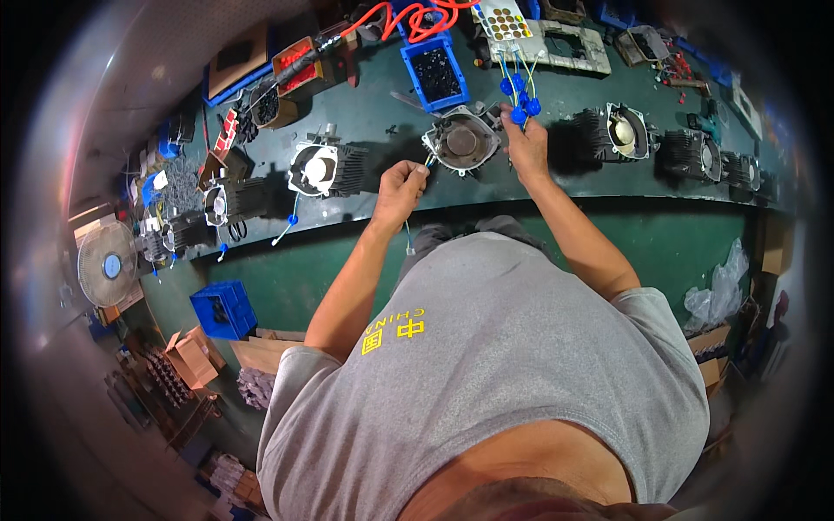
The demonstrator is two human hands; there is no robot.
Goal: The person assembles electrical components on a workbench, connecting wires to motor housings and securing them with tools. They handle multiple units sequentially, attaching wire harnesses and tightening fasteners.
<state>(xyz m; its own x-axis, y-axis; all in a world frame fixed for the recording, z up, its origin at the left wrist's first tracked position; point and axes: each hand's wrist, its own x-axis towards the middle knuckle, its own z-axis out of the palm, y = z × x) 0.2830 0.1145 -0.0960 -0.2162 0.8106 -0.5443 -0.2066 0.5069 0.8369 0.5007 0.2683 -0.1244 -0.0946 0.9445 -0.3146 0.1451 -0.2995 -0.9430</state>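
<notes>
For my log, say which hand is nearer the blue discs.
Right: the right hand is beside the blue discs; the left hand is farther left, by the central housing.

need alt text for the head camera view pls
A person's left hand pinches thin wires at the left rim of a round open metal housing, while the right hand is at a bunch of blue round parts with wires. More finned housings stand to both sides along a dark green bench.
</notes>
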